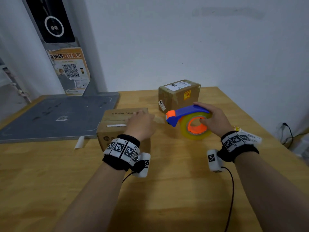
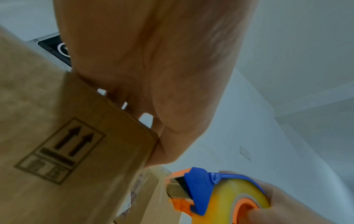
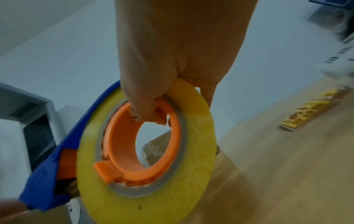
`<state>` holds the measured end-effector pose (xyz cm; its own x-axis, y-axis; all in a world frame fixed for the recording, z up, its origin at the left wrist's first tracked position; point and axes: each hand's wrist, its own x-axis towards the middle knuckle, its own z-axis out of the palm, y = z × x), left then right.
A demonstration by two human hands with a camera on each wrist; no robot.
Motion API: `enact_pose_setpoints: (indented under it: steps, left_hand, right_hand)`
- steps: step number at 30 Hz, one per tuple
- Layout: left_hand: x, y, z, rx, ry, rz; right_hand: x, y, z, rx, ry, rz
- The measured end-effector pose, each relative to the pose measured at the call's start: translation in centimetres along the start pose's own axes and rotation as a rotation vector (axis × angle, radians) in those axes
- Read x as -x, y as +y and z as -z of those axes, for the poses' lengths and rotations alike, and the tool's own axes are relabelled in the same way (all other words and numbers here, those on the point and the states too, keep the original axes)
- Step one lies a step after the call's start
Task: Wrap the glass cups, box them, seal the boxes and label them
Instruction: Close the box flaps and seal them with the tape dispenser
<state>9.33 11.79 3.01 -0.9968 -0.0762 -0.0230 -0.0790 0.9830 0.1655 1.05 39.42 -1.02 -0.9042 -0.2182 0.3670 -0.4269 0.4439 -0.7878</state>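
The sealing step is in hand. The right hand (image 1: 213, 118) is gripping the tape dispenser (image 1: 187, 120), its thumb hooked through the orange core and its fingers curled over the blue frame, and is holding it in the air just right of the near box (image 1: 115, 126). A short strip of clear tape seems to be stretching from the orange cutter end toward that box's right edge, though blur is making this hard to confirm. The left hand (image 1: 141, 125) is resting on the top of the near box at its right side. Its grip is spread, fingers lying forward over the cardboard and pinching nothing, and it appears to be steadying the flaps.

Judging from this, the next move is calling for the tape to be pressed onto the box's seam and drawn across it while the left hand is holding the flaps down. No cups are showing, so presumably they are inside.

The far box (image 1: 179, 95) is sitting on the counter (image 1: 167, 190) just beyond the dispenser, already taped and labelled. A grey scale platform (image 1: 55, 118) is lying at the left, and a strip of labels (image 1: 249, 135) is lying by the right wrist. Nothing is blocking the path between the tape and the seam. The far box is standing close behind the dispenser, so a wide swing could be knocking it.
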Motion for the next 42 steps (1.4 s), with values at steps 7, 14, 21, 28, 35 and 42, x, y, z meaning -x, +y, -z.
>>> enact_pose_setpoints:
  steps: [7, 14, 21, 28, 35, 42]
  left_hand:
    - [-0.1, 1.2, 0.0, -0.106, -0.096, 0.017]
    - [-1.1, 2.1, -0.9, -0.17, -0.132, 0.085]
    - [-2.6, 1.7, -0.8, -0.126, -0.165, 0.16]
    - [-1.3, 3.0, -0.8, -0.14, -0.186, 0.147]
    - [0.4, 2.0, 0.6, 0.031, -0.121, 0.065]
    - [2.7, -0.8, 1.1, 0.491, 0.167, -0.038]
  right_hand:
    - [-1.0, -2.9, -1.2, 0.321, -0.072, -0.015]
    - [-2.0, -7.6, -2.3, 0.591, -0.145, 0.019]
    - [-3.0, -8.7, -2.4, 0.734, -0.175, -0.111]
    - [-3.1, -7.2, -3.7, 0.76, -0.158, -0.19]
    - [-3.2, -2.9, -3.0, 0.345, -0.155, -0.58]
    - [-1.7, -0.1, -6.0, 0.154, -0.091, -0.768]
